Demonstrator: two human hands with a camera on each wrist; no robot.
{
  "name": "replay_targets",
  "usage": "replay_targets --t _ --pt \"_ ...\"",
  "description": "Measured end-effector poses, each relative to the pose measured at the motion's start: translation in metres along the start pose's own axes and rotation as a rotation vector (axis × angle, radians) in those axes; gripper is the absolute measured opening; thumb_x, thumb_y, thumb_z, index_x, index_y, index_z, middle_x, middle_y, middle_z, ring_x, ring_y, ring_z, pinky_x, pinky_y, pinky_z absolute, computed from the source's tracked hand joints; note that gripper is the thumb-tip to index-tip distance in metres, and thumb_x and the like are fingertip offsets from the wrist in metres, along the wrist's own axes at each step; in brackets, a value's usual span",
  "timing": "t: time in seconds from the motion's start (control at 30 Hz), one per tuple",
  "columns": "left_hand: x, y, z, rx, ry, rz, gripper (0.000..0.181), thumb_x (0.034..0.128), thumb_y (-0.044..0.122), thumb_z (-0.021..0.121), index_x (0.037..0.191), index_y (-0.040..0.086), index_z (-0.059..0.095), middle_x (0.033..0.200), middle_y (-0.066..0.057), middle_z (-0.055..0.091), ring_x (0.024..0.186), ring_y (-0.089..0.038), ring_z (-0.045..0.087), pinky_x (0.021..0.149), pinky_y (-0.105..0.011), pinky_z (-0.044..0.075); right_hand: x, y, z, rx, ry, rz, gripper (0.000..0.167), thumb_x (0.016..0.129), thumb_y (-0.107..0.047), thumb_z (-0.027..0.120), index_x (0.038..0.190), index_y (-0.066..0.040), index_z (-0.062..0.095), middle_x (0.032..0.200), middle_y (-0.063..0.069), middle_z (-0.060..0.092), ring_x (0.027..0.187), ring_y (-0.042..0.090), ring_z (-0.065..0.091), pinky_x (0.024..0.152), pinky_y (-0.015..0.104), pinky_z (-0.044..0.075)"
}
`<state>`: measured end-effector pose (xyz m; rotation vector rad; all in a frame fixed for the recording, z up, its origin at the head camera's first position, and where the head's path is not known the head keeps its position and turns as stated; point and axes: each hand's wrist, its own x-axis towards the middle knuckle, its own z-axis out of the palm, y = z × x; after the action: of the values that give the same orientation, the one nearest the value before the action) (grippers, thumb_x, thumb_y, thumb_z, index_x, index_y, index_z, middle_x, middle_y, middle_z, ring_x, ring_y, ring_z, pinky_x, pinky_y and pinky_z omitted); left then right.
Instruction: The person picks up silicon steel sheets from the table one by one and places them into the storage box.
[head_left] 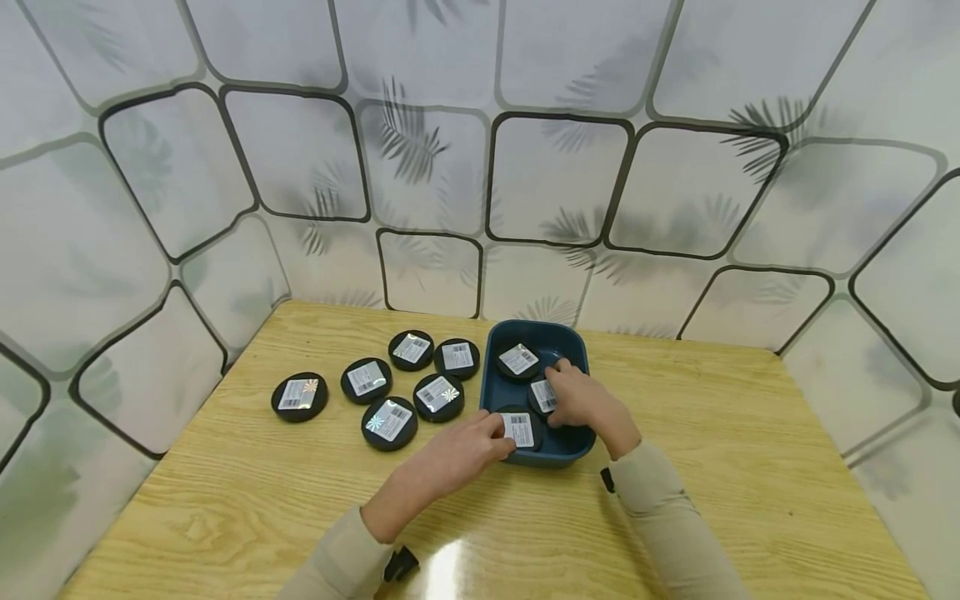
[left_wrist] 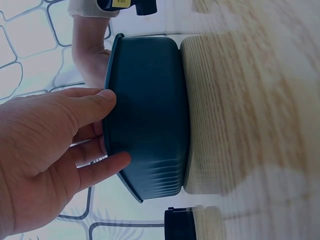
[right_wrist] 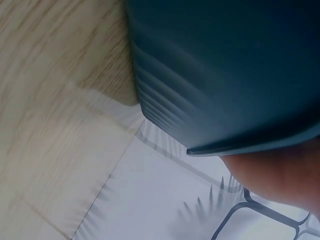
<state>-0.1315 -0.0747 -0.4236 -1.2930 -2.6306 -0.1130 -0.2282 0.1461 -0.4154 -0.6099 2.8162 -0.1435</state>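
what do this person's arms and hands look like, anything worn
The left hand and right hand are ungloved. Plain beige long sleeves reach the wrists, with a small black device at each cuff; the right one shows a yellow label.

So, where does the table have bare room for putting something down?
The widest bare patch of table lies right of the bin, bordered by the right sleeve and the table's right edge. Another lies between the loose discs, the left sleeve and the left edge. Crowded: the bin, with three discs inside and both hands there.
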Motion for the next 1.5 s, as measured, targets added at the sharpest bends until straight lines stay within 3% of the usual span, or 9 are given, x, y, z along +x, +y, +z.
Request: replay_targets --t 0.33,0.63,1.13,1.33,1.5 --pt "0.0 -0.001 0.001 0.001 0.015 0.009 0.016 0.0945 0.016 0.067 0.108 0.021 0.073 0.102 -0.001 0.06 0.09 -0.014 0.056 0.077 -0.022 0.05 0.005 0.001 0.001 0.024 -0.011 0.012 0.073 0.072 -0.021 0.086 0.131 0.008 0.053 0.124 0.026 0.05 0.096 0.03 0.057 0.087 0.047 0.05" --pt "0.0 -0.001 0.001 0.008 0.029 0.018 0.014 0.0936 0.015 0.067 0.106 0.021 0.073 0.1 0.0 0.059 0.089 -0.014 0.056 0.076 -0.023 0.05 0.005 -0.001 0.001 0.038 -0.014 0.027 0.069 0.072 -0.022 0.086 0.127 0.006 0.055 0.12 0.024 0.052 0.094 0.029 0.056 0.085 0.046 0.05" --pt "0.001 -0.001 0.001 0.011 0.018 0.021 0.015 0.0945 0.017 0.067 0.108 0.021 0.073 0.103 -0.001 0.061 0.091 -0.014 0.056 0.078 -0.023 0.051 -0.012 -0.007 0.002 0.077 -0.01 -0.023 0.083 0.08 -0.021 0.084 0.141 0.014 0.041 0.14 0.03 0.045 0.125 0.04 0.05 0.102 0.052 0.044" --pt "0.0 -0.001 0.002 0.024 0.034 0.03 0.014 0.094 0.017 0.067 0.106 0.021 0.073 0.101 -0.001 0.06 0.089 -0.014 0.056 0.076 -0.023 0.05 -0.024 -0.009 0.003 0.098 0.029 -0.057 0.076 0.084 -0.019 0.079 0.142 0.013 0.041 0.142 0.029 0.044 0.127 0.041 0.049 0.101 0.052 0.044" --pt "0.0 -0.001 0.002 0.011 0.037 0.031 0.015 0.0938 0.016 0.067 0.106 0.02 0.073 0.101 -0.002 0.06 0.09 -0.015 0.056 0.076 -0.023 0.05 -0.033 -0.008 0.004 0.111 0.063 -0.078 0.065 0.087 -0.008 0.071 0.143 0.011 0.042 0.143 0.029 0.044 0.128 0.041 0.048 0.102 0.052 0.044"
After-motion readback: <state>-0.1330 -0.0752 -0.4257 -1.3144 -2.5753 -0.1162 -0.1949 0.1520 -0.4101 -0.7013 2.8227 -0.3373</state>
